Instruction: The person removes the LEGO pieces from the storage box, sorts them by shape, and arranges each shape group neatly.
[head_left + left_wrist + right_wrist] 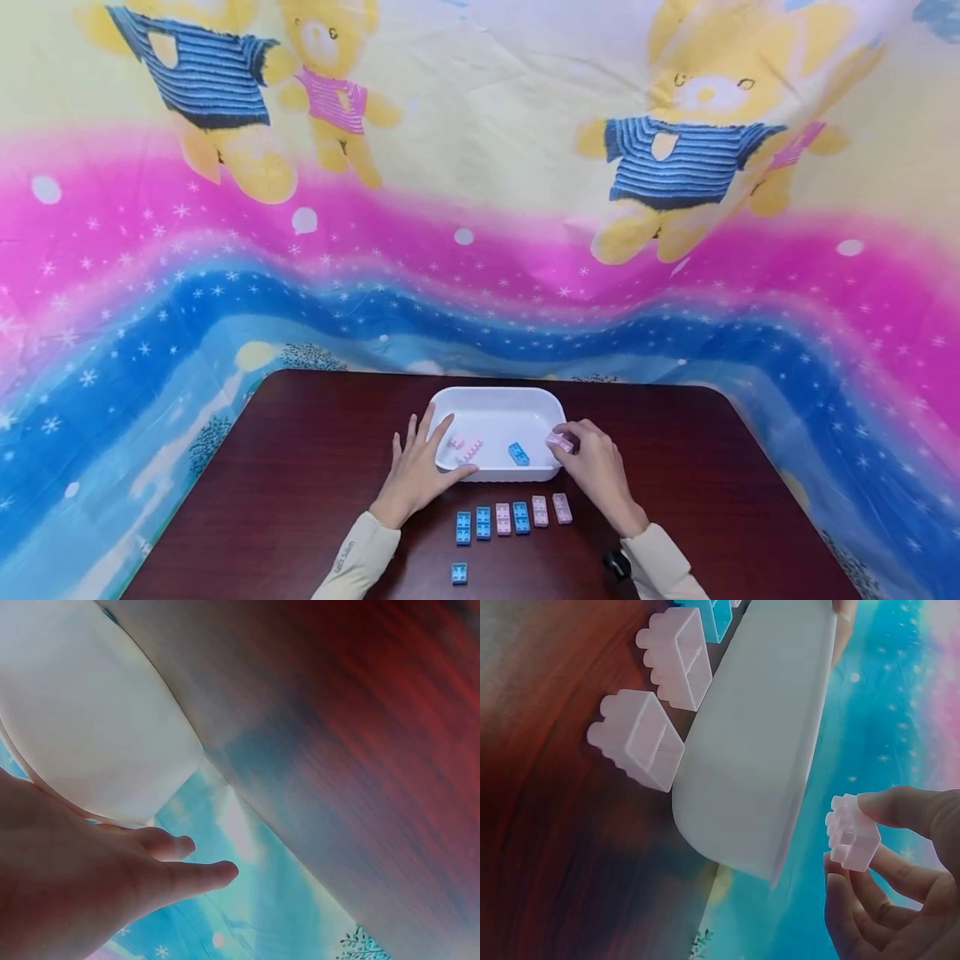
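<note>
My right hand (600,471) pinches a pink brick (853,836) between thumb and fingertips, its studs turned away from my palm. It is up at the end of the white tray (495,475) nearest that hand; whether it touches the rim there, I can't tell. My left hand (416,477) is at the other end of the tray, its fingers spread apart, forefinger along the rim and thumb stretched along the side closest to me.

In the tray, just beyond my left thumb, lie some pink pieces (470,451), close together; I can't make out how many. A blue brick (518,454) lies in there too, between my two hands and nearer the right.

On the table (300,467), between my wrists and on my side of the tray, stands a row of six. Going from my left hand towards my right: blue (463,527), blue (483,522), pink (503,518), blue (521,517), pink (540,511), pink (562,508). A short blue piece (459,573) sits closer to me, between my sleeves, nearer the left one (367,554). Beyond both hands, past the table's far edge, hangs a cloth (480,292) printed with bears.
</note>
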